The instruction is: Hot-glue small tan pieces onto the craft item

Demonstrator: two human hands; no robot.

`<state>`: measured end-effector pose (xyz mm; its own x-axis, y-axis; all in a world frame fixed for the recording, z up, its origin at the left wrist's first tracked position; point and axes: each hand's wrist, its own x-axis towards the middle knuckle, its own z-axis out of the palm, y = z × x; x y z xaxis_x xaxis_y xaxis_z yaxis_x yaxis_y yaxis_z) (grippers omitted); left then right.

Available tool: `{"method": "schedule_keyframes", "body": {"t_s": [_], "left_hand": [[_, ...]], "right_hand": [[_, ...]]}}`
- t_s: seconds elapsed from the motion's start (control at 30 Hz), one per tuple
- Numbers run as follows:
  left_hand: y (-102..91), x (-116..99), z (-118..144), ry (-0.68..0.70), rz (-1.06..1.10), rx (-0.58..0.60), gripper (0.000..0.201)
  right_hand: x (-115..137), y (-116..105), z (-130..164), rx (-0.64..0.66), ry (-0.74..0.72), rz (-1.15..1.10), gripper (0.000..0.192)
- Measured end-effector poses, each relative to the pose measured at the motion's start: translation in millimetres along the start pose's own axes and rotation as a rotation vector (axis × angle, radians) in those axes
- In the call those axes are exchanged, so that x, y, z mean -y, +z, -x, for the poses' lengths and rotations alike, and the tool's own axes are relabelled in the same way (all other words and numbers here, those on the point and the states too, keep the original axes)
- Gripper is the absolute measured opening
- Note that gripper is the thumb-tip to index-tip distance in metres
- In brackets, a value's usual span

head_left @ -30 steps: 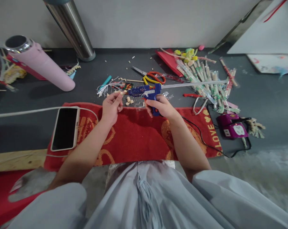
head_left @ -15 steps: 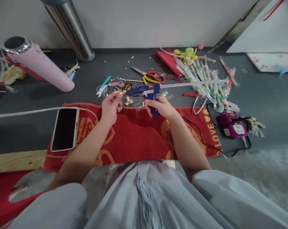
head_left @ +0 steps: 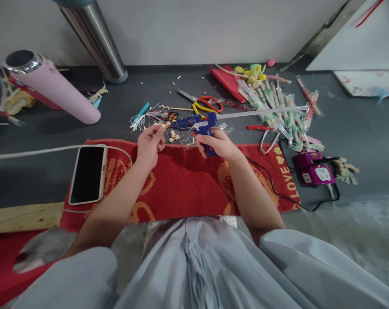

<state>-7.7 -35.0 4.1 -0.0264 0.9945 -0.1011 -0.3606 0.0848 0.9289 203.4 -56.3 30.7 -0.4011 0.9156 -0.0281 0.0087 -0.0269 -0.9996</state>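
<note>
My right hand (head_left: 218, 144) grips the handle of a blue glue gun (head_left: 197, 125), its nozzle pointing left and a long clear glue stick (head_left: 258, 112) jutting out to the right. My left hand (head_left: 150, 144) pinches a small pale wooden piece (head_left: 162, 125) between thumb and fingers, right at the gun's nozzle. Both hands hover over the far edge of a red towel (head_left: 181, 180). Small wooden bits (head_left: 173, 136) lie on the dark floor just beyond.
A phone (head_left: 88, 173) with a white cable lies on the towel's left end. Scissors (head_left: 203, 103), a pile of wrapped sticks (head_left: 278, 111), a purple power strip (head_left: 313, 171), a pink bottle (head_left: 52, 86) and a metal post (head_left: 98, 43) surround the work spot.
</note>
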Motion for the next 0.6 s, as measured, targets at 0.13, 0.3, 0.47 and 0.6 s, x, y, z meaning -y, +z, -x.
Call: {"method": "schedule_keyframes", "body": {"t_s": [0.13, 0.3, 0.47, 0.6], "left_hand": [[0.3, -0.1, 0.3, 0.001, 0.002, -0.005, 0.020], [1.2, -0.1, 0.5, 0.010, -0.008, -0.009, 0.021], [1.4, -0.7, 0.1, 0.013, 0.002, -0.012, 0.025], [1.1, -0.8, 0.0, 0.012, 0.001, -0.001, 0.023]], "right_hand": [[-0.3, 0.6, 0.3, 0.005, -0.016, -0.038, 0.039], [-1.4, 0.4, -0.2, 0.000, -0.014, -0.003, 0.037], [-0.2, -0.5, -0.2, 0.004, 0.002, -0.009, 0.036], [0.4, 0.1, -0.1, 0.007, 0.000, -0.001, 0.036]]}}
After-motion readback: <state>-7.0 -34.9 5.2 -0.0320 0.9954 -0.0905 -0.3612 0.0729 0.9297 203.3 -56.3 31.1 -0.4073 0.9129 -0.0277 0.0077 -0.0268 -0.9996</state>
